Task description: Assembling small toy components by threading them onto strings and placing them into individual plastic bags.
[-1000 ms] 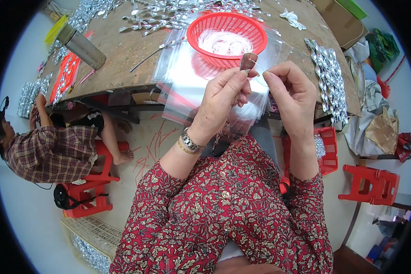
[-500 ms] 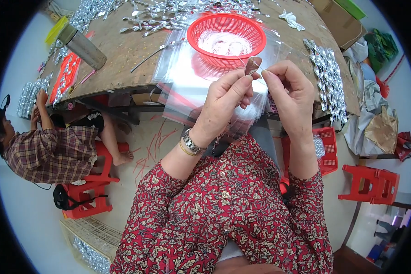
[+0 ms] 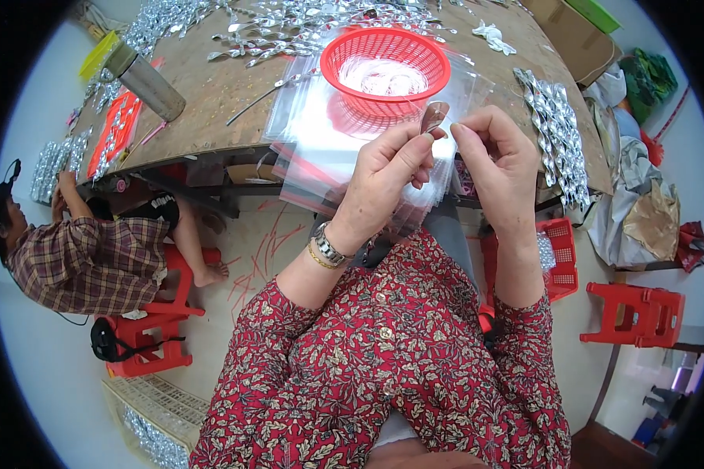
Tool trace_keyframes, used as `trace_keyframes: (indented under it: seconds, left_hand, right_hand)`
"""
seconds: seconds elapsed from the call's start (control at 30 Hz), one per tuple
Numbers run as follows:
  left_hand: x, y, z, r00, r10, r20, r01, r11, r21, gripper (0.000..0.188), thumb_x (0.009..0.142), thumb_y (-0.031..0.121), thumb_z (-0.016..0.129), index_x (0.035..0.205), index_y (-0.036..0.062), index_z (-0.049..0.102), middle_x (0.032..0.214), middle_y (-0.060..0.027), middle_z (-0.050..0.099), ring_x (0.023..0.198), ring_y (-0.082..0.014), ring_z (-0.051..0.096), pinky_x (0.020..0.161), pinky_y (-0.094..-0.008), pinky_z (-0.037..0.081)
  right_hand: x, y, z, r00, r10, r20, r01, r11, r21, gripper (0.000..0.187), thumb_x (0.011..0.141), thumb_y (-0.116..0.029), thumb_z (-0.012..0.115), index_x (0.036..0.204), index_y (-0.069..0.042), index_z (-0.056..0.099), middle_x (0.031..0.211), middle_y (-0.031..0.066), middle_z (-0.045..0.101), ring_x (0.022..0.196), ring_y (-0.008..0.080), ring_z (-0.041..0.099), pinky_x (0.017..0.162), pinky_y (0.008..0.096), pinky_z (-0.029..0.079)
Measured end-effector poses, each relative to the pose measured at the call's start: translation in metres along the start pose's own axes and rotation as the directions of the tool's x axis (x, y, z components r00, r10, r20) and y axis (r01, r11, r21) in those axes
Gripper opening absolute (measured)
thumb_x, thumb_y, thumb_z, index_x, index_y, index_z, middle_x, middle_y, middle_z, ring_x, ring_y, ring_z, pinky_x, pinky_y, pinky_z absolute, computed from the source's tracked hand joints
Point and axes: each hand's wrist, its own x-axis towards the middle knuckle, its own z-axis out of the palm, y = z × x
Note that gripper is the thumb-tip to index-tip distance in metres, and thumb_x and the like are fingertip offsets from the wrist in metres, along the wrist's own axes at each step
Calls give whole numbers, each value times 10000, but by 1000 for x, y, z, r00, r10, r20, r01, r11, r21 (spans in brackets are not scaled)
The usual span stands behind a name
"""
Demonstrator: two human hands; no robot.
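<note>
My left hand [image 3: 387,168] is closed in a pinch on a shiny twisted foil strip [image 3: 434,116], whose rounded tip stands up above the thumb. More of the strip seems to hang below the hand, partly hidden. Just to the right, my right hand [image 3: 497,156] has thumb and forefinger pressed together. Whatever they pinch is too fine to make out. A small gap parts the two hands. Right behind them stands a red plastic basket [image 3: 352,92] with thin white string loops [image 3: 387,76] in it. It rests on clear plastic bags [image 3: 305,117] spread over the table.
Silver twisted strips [image 3: 559,141] lie at the table's [image 3: 219,98] right edge, and more pile up at the back. A metal flask [image 3: 152,90] stands at left. Below it sits another person [image 3: 86,262]. Red stools [image 3: 633,314] and a red crate [image 3: 559,266] stand on the floor.
My right hand has drawn slightly apart from the left. The thin white loop between the fingers no longer shows, and the strip's tip has turned a little.
</note>
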Motion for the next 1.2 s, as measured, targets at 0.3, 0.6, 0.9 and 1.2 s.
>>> trace_keyframes:
  seconds: [0.3,0.6,0.9,1.2]
  left_hand:
    - [-5,0,8,999,16,-28,-15,1000,18,228,961,205,521,1050,9,594,769,30,547,677,-33,495,615,-190,429]
    - [-11,3,15,999,34,11,-34,999,42,209,957,194,528,1044,14,590,765,34,548,671,-31,494,607,-188,425]
    - [-14,7,16,1000,21,-17,-21,1000,9,231,965,200,514,1062,9,601,760,33,545,676,-35,500,620,-197,425]
    - [-15,6,15,1000,16,0,-16,999,42,293,981,224,482,1145,4,587,797,23,553,706,-40,507,636,-183,418]
  right_hand:
    - [-6,-4,-4,1000,5,31,-4,1000,-22,68,880,-55,599,832,-7,592,735,-45,572,654,3,472,581,168,375]
    - [-11,-7,-5,1000,-15,-4,14,1000,-22,66,851,-53,611,829,9,607,691,21,613,623,47,539,567,216,429]
    - [-20,-20,-13,1000,25,4,-25,999,-25,73,894,-85,595,863,-19,588,713,-66,518,633,-4,439,549,163,336]
    - [-25,-21,-19,999,26,29,-26,1000,13,76,894,-93,598,856,-29,586,695,-79,500,580,-21,398,492,153,279]
